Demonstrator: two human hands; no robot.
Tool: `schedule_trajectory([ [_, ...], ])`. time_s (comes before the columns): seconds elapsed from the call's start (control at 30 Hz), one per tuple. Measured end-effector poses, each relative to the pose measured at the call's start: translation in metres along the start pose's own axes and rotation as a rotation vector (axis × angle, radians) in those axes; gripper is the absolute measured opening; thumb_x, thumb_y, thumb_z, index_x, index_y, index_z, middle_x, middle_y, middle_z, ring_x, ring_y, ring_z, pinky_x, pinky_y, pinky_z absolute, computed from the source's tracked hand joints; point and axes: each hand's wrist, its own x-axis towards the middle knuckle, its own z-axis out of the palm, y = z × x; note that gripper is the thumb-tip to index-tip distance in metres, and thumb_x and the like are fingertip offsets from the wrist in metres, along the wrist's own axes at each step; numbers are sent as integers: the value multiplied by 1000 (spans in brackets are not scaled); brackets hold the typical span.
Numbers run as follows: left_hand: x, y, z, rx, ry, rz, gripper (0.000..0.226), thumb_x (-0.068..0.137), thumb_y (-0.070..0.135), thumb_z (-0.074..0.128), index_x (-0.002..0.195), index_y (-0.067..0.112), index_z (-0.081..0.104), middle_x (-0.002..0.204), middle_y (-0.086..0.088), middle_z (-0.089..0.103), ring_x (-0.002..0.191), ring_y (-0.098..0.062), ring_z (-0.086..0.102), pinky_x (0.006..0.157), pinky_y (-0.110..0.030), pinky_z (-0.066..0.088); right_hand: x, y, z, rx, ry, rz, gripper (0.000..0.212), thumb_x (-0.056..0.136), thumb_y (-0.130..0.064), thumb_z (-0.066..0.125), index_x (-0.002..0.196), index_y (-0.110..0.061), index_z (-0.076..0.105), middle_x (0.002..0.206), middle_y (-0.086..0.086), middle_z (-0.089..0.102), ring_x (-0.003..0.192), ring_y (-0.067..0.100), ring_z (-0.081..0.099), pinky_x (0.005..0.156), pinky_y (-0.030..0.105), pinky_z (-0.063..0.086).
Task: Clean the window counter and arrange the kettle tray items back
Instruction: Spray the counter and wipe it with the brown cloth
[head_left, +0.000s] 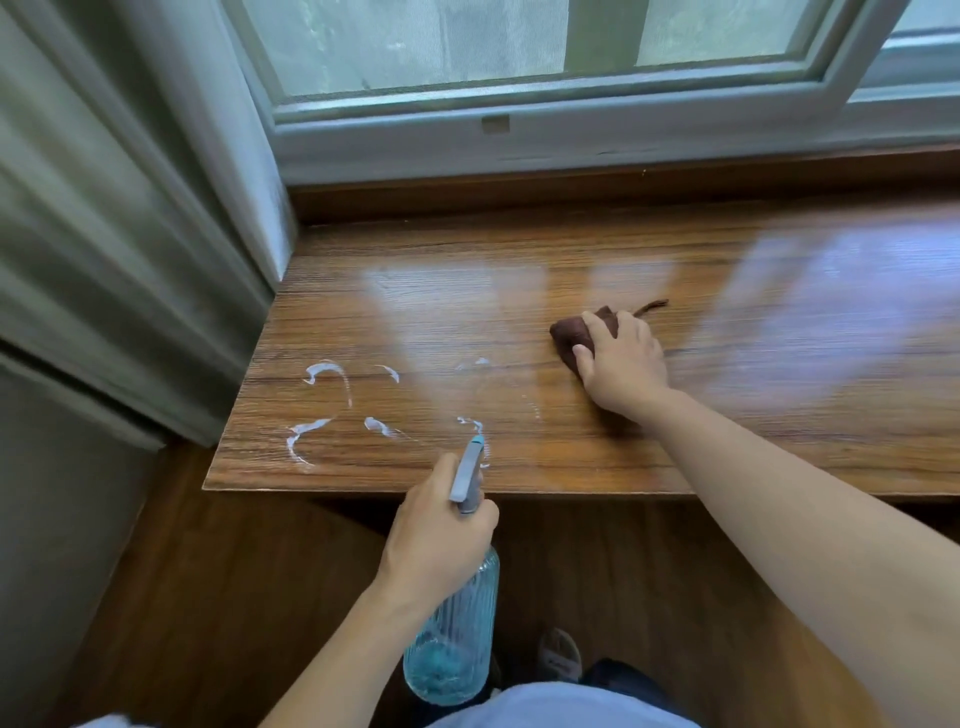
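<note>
Left hand (436, 525) grips spray bottle (451, 639) neck, fingers curled, nozzle over counter (519, 280) front edge. Right hand (621, 361) presses brown cloth (576, 332) mid-counter, fingers curled over it. White foam streaks (322, 374) near front-left corner.

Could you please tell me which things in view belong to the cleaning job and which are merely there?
In use: spray bottle in left hand; brown cloth under right hand; counter; white streaks.
Merely there: curtain, window frame, slipper.
</note>
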Motion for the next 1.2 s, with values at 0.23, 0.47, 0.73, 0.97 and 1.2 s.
schedule_trajectory([
  [0.23,-15,-3,4,11,-46,54,13,92,20,61,96,31,54,84,5,64,73,-18,63,66,-41,56,-16,3,-3,10,3,-8,58,105,-51,36,158,-29,27,155,17,31,142,37,29,117,50,27],
  [0.47,0,-8,-20,-91,-17,131,20,89,13,62,97,30,54,80,-8,62,73,-28,66,62,-52,55,-51,-2,-2,48,-13,9,60,105,-50,35,160,-31,23,164,15,22,149,36,20,120,51,22],
  [0.73,77,4,-108,-250,326,412,36,87,0,67,108,28,60,85,-9,59,73,-21,60,68,-46,57,-136,-54,21,-2,-26,-7,60,105,-57,32,160,-41,15,166,3,18,152,27,16,123,45,22],
  [0.97,193,19,-141,-212,512,566,32,83,2,64,112,16,60,70,2,48,57,-15,47,58,-34,46,-127,-99,26,-44,-127,-12,61,105,-56,32,161,-39,12,169,6,7,156,29,6,125,44,13],
  [1.2,273,31,-134,-224,464,693,29,87,8,56,116,9,58,81,10,44,63,-8,46,68,-15,42,40,-97,6,36,-55,205,60,103,-53,37,158,-32,24,165,16,18,149,38,18,122,52,20],
])
